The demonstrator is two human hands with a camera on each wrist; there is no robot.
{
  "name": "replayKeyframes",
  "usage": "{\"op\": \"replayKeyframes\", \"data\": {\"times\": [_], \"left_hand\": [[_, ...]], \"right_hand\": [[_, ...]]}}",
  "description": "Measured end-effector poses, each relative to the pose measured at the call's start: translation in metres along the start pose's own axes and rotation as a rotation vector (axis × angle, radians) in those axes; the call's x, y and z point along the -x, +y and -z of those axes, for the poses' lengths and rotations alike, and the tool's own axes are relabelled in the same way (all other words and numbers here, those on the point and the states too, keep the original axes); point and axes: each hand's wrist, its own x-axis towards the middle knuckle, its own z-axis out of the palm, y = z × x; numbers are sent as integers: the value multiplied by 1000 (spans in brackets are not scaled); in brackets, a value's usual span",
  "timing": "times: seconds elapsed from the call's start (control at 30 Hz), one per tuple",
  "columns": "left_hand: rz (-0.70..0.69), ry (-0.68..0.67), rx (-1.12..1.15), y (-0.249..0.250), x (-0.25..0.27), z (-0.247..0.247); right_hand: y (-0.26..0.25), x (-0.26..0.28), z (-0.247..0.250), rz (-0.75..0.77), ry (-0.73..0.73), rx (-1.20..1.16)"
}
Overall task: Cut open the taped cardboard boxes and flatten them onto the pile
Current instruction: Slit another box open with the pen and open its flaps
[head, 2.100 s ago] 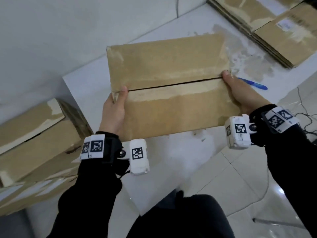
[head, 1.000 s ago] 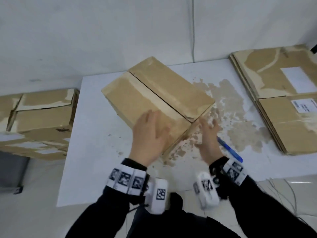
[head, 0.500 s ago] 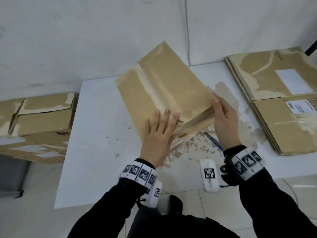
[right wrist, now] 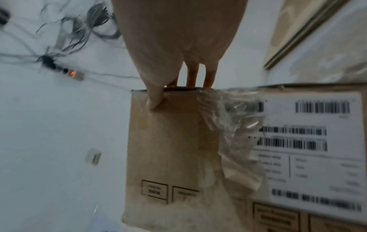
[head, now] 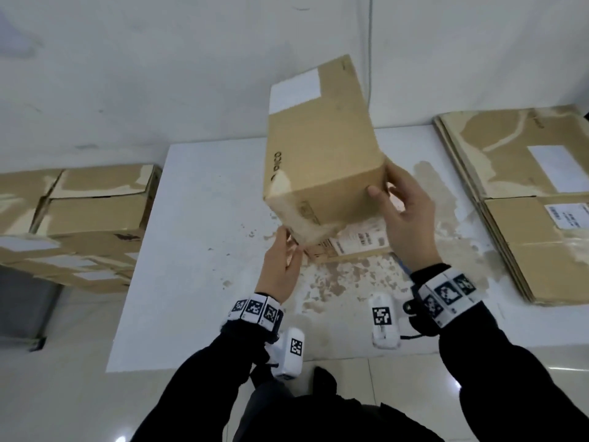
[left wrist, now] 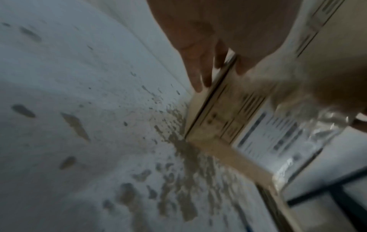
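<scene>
Nearest, the left hand (head: 280, 266) sits at the low corner of the cardboard box (head: 322, 161). In the left wrist view its fingers (left wrist: 198, 62) lie along a flap edge. Blur there, so whether this grip actually pinches the flap or just props it, cannot tell.

The right hand (head: 406, 215) is on the box's right lower edge. The right wrist view shows the thumb (right wrist: 157, 94) on the outer face and fingers hooked over the rim into the opening, so this grip holds the flap. Crinkled clear tape (right wrist: 228, 113) runs beside a shipping label (right wrist: 309, 150) on the same face.

The box is tipped up on end above the middle of the white bench (head: 197, 250), one low corner near the surface and the top leaning away toward the wall. A blue pen-like tool (head: 402, 265), mostly hidden behind the right wrist, lies on the bench.

Further out, the flattened pile (head: 526, 199) is at the right end of the bench, well apart from the box. Unopened boxes (head: 86, 212) are stacked left, off the bench.

Step, as judged: turning the box over to reach its other taped end. Next move likely calls for setting it down with that seam up, then freeing the right hand for the tool. Collapsing comes after.
</scene>
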Motion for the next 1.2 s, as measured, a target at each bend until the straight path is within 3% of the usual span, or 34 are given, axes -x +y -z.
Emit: {"op": "replayKeyframes", "data": {"times": [0.07,0.13,0.2,0.23,0.27,0.33,0.4,0.47,0.53,0.6,0.7,0.77,0.87,1.0,1.1,1.2], "left_hand": [[153,153,112,-2,3,10],[269,451,237,-5,10,34],[194,711,173,9,23,62],[82,752,117,21,27,73],[-19,722,85,32,27,79],[-63,564,64,43,14,82],[40,445,6,40,-2,78],[143,429,-92,26,-5,75],[139,436,-164,11,0,75],[93,430,-196,0,5,74],[77,457,-214,-1,5,73],[75,453,-250,1,6,71],[79,438,-274,3,9,71],[77,334,-313,5,12,79],[115,150,-369,11,7,107],[79,-99,-555,15,-10,150]], "right_hand": [[-5,7,-18,110,-124,152],[-1,12,-39,227,-283,279],[7,16,-62,328,-393,377],[10,17,-73,361,-426,424],[14,19,-84,387,-445,463],[16,26,-102,451,-498,503],[16,33,-107,465,-564,465],[19,37,-90,345,-484,403],[35,40,-54,165,-225,376],[71,48,-7,-94,29,504],[120,72,44,-660,67,836],[135,91,54,-813,17,949],[144,100,53,-794,-92,979],[117,76,42,-787,-88,601],[58,36,16,-596,-17,389],[3,-5,-25,-373,-94,308]]}}
